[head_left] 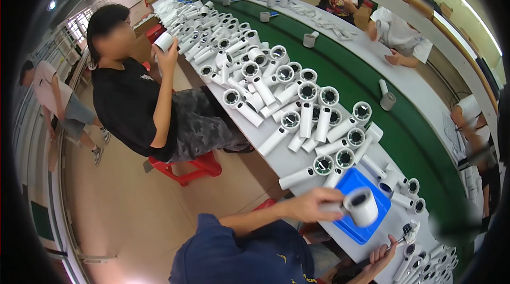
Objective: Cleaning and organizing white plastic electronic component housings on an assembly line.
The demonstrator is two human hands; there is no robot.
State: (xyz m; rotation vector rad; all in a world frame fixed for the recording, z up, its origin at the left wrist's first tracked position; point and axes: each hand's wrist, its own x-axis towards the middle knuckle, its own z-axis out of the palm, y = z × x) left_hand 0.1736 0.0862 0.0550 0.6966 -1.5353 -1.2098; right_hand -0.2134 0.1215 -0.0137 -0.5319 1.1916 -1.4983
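Note:
My left hand [317, 204] is closed around the handle of a white hair dryer housing [364, 210], blurred by motion. The housing's round head hangs over a blue tray [361, 235]. At the lower right, my right hand [378, 256] has its fingers curled round a slim, dark, tool-like thing, whose kind I cannot make out. Beyond those fingertips is a small white and dark part [408, 232]; whether they touch is unclear. Many similar white housings [307, 92] lie heaped along the table, some close to the tray's far side.
A green conveyor belt [345, 77] runs behind the heap, carrying a few housings. On my left a person in black [133, 92] sits on a red stool [194, 170], holding a white part. More people work across the belt. Further housings [425, 263] crowd the lower right corner.

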